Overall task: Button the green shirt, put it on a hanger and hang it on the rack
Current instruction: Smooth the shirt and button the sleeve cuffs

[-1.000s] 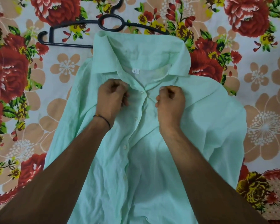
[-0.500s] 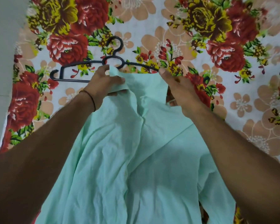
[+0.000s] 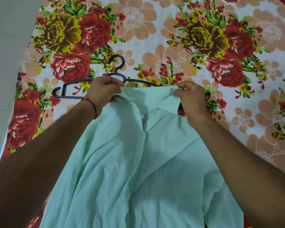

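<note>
Up near the collar, the left hand (image 3: 104,91) and right hand (image 3: 192,100) each pinch the top edge of the green shirt (image 3: 138,162), which drapes down between the forearms. Just beyond the knuckles, a dark hanger (image 3: 89,79) lies on the floral sheet (image 3: 171,38).

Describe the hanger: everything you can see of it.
The hanger is dark and thin and looks like plastic, with a curved hook on top, sloping arms, a straight lower bar and a small upturned hook at its left end. It lies flat on the flowered sheet, hook pointing away from the person. The left hand and the shirt hide its middle and right end; whether the hand touches it cannot be told.
</note>
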